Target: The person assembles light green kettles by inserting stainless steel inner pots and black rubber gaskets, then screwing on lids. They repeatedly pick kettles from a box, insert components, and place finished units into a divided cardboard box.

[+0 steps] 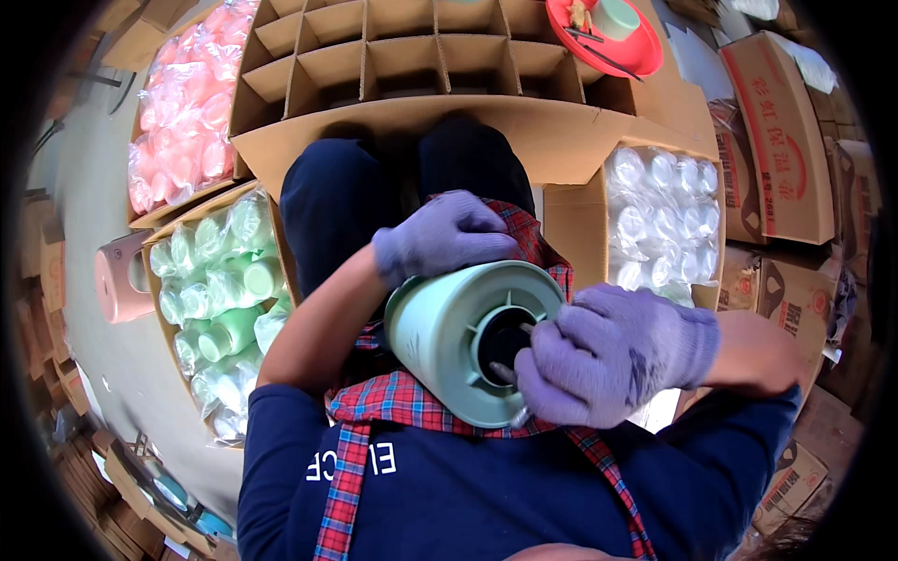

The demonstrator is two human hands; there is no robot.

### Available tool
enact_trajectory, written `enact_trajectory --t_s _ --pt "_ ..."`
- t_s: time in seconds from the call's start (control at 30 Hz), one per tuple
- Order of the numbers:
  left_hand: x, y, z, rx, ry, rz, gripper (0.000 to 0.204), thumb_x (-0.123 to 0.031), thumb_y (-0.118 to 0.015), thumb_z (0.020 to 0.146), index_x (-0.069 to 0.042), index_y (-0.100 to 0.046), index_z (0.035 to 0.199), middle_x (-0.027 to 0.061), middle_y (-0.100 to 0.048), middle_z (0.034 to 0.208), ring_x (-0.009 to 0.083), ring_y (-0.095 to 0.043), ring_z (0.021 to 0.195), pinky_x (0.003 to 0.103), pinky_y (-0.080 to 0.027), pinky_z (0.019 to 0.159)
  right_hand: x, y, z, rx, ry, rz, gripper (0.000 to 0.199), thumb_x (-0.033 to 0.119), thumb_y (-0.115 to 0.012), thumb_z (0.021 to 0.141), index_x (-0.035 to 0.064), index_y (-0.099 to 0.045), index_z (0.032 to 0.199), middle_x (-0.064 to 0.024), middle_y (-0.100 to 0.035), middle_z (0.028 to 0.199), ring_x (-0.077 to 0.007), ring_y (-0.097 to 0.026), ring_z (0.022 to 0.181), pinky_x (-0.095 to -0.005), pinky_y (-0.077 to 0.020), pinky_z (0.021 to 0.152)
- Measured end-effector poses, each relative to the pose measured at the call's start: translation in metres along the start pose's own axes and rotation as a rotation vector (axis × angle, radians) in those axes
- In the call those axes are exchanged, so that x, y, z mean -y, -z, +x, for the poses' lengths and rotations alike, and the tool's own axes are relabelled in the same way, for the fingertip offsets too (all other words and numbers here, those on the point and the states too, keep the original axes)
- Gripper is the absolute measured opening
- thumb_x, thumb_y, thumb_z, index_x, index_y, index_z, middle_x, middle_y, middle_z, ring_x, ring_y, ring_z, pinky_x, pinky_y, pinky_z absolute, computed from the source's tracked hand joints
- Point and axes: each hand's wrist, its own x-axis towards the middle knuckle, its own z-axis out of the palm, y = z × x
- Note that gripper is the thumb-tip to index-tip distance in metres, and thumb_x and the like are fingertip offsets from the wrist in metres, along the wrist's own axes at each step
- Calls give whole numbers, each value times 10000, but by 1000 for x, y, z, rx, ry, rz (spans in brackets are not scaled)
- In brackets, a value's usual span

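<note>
A pale green flask body (pixel 432 323) lies tilted across my lap, its round end with a dark central opening (pixel 502 344) facing up toward me. Over its far side my left hand (pixel 449 234), in a purple knit glove, is curled and steadies it. My right hand (pixel 599 355), gloved the same, is closed around a grey metal tool (pixel 503 372) at the opening's right edge. Only short ends of the tool show between the fingers, so its exact kind is hidden. A red-and-blue plaid apron (pixel 398 397) lies beneath the flask.
Ahead stands a divided cardboard carton (pixel 402 70), with a red tray (pixel 645 47) at its right corner. Boxes of bagged pink cups (pixel 192 112) and green cups (pixel 229 337) stand left. Bagged clear pieces (pixel 659 220) fill a box at right, near stacked cartons (pixel 776 140).
</note>
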Motion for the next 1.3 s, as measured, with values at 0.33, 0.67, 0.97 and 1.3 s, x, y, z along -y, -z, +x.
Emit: enact_trajectory --t_s 0.33,0.67,0.97,1.3 --pt "-36 -40 -86 -665 -155 515 70 -55 -663 897 15 -672 899 167 -663 860 298 -656 722 357 -535 646 -10 -30 -25 -196 -679 452 212 174 -743 837 45 -647 975 -76 -622 763 -261 -650 623 -354 -522 563" --pt "-10 -9 -152 -611 -224 815 548 -46 -640 777 -28 -584 1322 294 -354 1525 446 -420 1381 538 -355 1124 -176 -93 -150 -509 -1300 -365 344 235 -645 950 2 -622 1203 -231 -693 984 -403 -667 918 -465 -536 778" --pt "-44 52 -90 -171 -453 1357 223 -243 -787 674 -149 -615 779 108 -617 1324 331 -549 1274 571 -391 1068 -233 -144 -152 -151 -1424 -369 283 200 -581 940 67 -594 1189 -204 -602 1070 -417 -662 851 -514 -552 758" --pt "34 25 -83 -932 -188 -128 151 18 -703 660 -13 -567 718 291 -587 1365 331 -609 1235 376 -455 1033 -367 -59 22 -488 -803 -450 425 82 -592 903 170 -613 1319 -184 -642 1123 -396 -635 979 -459 -531 879"
